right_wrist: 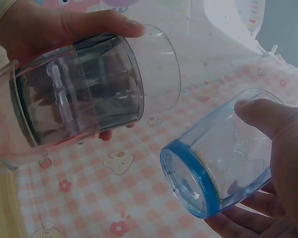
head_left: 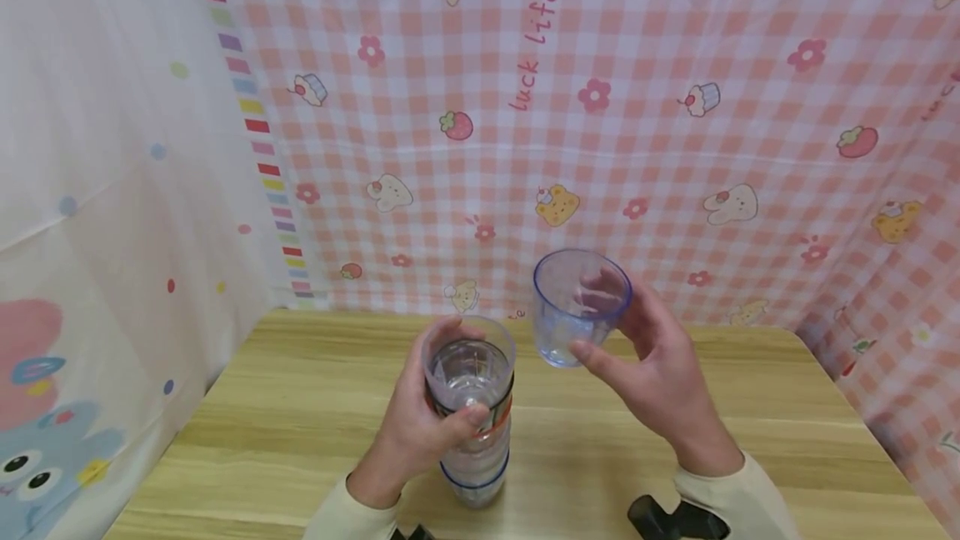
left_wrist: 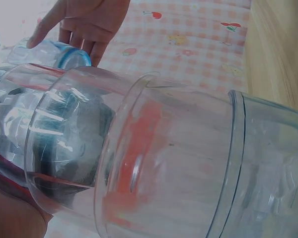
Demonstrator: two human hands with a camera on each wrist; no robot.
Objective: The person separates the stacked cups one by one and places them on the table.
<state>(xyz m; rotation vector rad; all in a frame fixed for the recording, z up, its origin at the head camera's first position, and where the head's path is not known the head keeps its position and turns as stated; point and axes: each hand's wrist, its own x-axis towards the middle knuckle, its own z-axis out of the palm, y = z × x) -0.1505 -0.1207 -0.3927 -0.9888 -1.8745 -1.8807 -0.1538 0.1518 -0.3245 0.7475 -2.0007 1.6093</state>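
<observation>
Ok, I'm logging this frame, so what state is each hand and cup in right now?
Left hand: grips the top of the cup stack.
Cup stack: nested clear cups, upright on the wooden table.
Right hand: holds the blue-rimmed cup.
Blue-rimmed cup: single, empty, lifted off the table, tilted.

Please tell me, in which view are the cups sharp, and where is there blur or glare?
Head view: even light, stack of cups fairly sharp. Left wrist view: the stack fills the frame, blurred, with white glare. Right wrist view: blue-rimmed cup clear, background washed out.
</observation>
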